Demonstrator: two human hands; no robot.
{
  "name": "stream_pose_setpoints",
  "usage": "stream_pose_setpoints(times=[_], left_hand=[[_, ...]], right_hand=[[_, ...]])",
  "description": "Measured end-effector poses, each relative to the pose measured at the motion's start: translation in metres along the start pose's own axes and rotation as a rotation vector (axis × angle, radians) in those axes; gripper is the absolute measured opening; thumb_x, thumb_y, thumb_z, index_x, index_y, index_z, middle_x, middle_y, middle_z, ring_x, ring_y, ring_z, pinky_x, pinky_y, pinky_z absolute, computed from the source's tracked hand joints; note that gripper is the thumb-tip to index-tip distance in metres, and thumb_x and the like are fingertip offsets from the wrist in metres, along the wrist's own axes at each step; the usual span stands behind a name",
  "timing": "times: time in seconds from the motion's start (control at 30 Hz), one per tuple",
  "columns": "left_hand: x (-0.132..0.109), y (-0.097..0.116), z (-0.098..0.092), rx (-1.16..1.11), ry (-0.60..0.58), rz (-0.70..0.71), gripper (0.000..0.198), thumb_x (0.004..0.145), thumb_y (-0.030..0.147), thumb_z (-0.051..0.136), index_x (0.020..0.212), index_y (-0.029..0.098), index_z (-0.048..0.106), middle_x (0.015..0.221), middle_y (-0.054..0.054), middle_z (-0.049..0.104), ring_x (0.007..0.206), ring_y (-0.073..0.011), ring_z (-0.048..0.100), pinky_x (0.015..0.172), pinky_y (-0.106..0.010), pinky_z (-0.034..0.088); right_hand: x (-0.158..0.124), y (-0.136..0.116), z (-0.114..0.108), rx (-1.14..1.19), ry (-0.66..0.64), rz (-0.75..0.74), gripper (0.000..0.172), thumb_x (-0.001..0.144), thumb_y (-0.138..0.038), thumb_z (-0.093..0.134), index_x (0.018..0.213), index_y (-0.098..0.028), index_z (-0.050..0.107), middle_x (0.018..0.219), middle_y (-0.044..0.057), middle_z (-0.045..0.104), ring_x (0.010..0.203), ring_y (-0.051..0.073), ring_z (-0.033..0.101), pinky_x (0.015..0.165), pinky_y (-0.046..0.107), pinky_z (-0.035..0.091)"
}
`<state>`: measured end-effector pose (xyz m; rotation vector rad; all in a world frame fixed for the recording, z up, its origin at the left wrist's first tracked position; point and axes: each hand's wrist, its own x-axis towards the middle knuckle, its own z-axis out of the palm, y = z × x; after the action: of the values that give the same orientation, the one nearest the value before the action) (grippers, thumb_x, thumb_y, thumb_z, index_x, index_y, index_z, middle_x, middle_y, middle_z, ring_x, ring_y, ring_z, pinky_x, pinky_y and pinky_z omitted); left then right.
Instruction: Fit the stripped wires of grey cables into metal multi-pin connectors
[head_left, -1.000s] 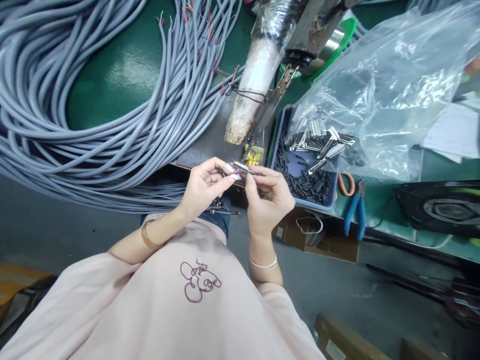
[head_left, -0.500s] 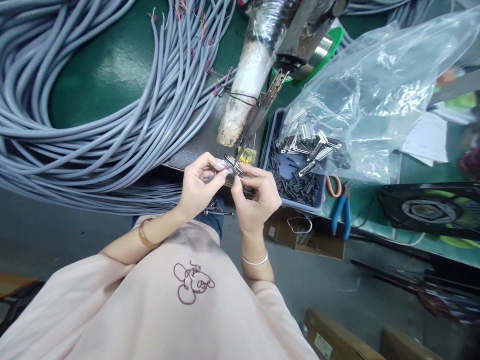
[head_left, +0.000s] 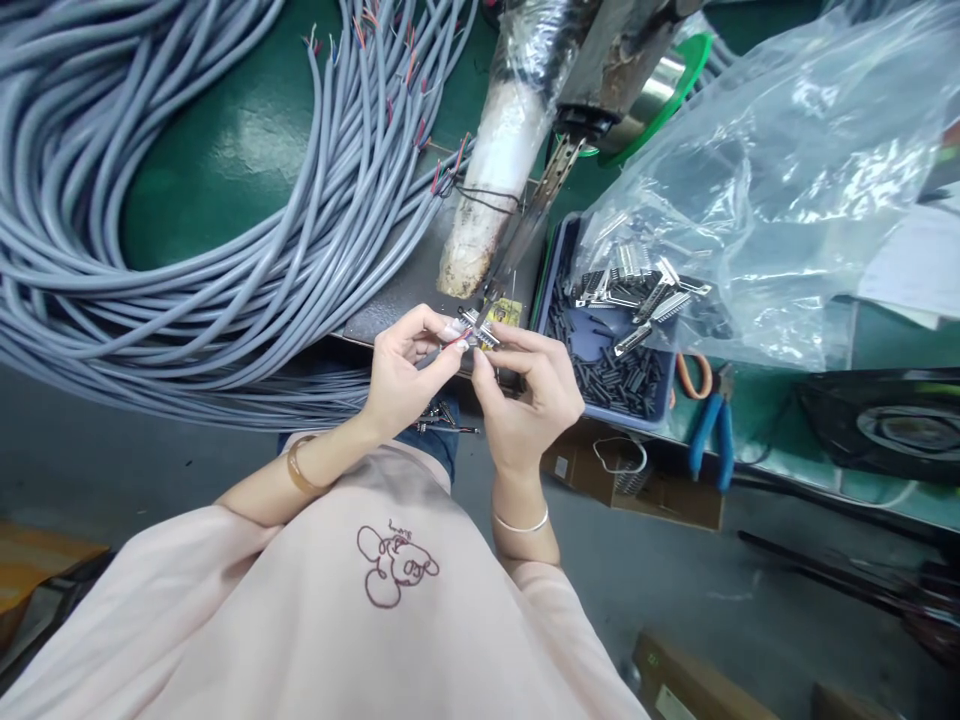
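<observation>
Pinches a metal connector between both hands, just off the near edge of the green bench, a little above the middle of the view. Grasps its 9 o'clock end with the left hand, thumb and forefinger closed on it, the other fingers curled in. Grasps its 3 o'clock end with the right hand, fingertips closed over it from above and thumb from below.

Looks like a short, flat, silvery bar, tilted with the 3 o'clock end a little lower. Carries thin red strands at the end by the left thumb. Too small to tell pins or holes.

Sits directly below a white-wrapped tool at 12 o'clock, and just beside a yellow label at 1 o'clock. Faces loops of grey cables from 9 to 11 o'clock, many with bared coloured ends. Has at 3 o'clock a blue tray of short black sleeves and silvery shells, under the mouth of a clear plastic bag at 2 o'clock. Leaves blue-handled pliers at 4 o'clock, past the tray.
</observation>
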<state>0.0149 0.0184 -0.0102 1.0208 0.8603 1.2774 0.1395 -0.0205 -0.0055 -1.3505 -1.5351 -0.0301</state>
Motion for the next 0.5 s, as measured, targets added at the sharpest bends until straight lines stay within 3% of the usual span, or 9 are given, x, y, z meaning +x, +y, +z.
stream_pose_setpoints(times=[0.37,0.5], left_hand=[[-0.0032,-0.0004,-0.0024,-0.022,-0.038,-0.076,0.022,0.071,0.017,0.081,0.072,0.017,0.059,0.074,0.003,0.067,0.050,-0.0024,0.049,0.050,-0.016,0.044],[-0.0061,0.0034,-0.0045,-0.051,-0.040,-0.111,0.024,0.072,0.023,0.084,0.076,0.018,0.061,0.067,0.004,0.064,0.049,-0.0029,0.050,0.049,-0.015,0.043]], right_hand=[[-0.0066,0.0029,-0.0004,-0.033,0.020,-0.080,0.019,0.086,-0.008,0.072,0.086,-0.023,0.062,0.095,0.000,0.079,0.086,0.013,0.077,0.076,0.025,0.063],[-0.0078,-0.0013,0.0005,0.077,0.047,0.094,0.015,0.088,-0.013,0.072,0.081,-0.022,0.062,0.091,0.000,0.079,0.083,0.013,0.077,0.070,0.023,0.062]])
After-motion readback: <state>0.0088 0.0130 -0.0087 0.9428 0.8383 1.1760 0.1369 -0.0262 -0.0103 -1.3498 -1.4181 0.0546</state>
